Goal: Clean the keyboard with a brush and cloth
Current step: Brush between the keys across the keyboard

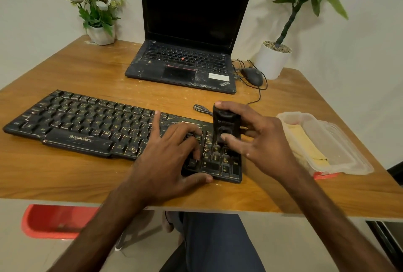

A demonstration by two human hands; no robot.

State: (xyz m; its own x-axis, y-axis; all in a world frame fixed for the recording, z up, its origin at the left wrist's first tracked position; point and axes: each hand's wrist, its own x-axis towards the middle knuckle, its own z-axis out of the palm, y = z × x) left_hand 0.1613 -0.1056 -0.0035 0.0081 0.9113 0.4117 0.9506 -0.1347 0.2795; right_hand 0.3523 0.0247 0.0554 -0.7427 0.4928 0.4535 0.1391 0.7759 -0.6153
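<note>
Right hand (261,140) pinches the brush (225,123) over the keyboard (87,123), left hand (168,158) pressing flat-fingered; that light pinch could slip

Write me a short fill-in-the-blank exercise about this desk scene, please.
1. The right hand holds the brush over the ____ end of the keyboard.
2. The ____ cloth lies in the clear container.
3. The mouse lies just to the right of the ____.

Missing words: right; yellow; laptop.
</note>
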